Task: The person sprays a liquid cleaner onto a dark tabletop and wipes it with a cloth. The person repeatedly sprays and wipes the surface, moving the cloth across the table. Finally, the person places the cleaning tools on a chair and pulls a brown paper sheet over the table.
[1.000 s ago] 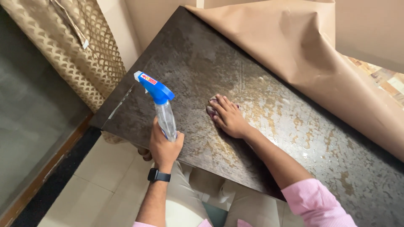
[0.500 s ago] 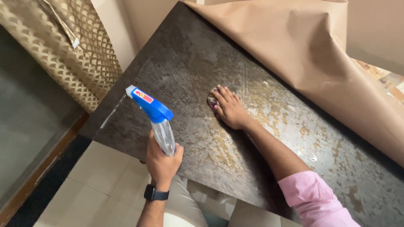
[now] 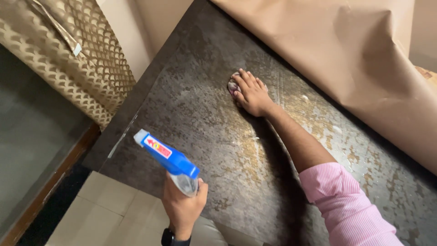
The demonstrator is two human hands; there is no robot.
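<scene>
Spreading across most of the view, the dark mottled worktop (image 3: 214, 132) carries worn golden patches and wet streaks under both hands. Brown paper (image 3: 346, 50) lies folded back over its far side, just beyond the right hand (image 3: 251, 94). That hand lies flat, fingers together and extended, its grip pressing a small cloth (image 3: 233, 86) to the worktop; only the cloth's edge peeks out beyond the fingertips. A pink sleeve (image 3: 348, 207) covers the upper arm behind it. Well apart, nearer the body and past the worktop's near edge, the left hand (image 3: 183, 205) has its grip clamped on a spray bottle (image 3: 168, 159), blue head tilted away from the palm, above pale floor tiles (image 3: 114, 214). A patterned gold curtain (image 3: 68, 54) hangs beyond the bottle's nozzle.
</scene>
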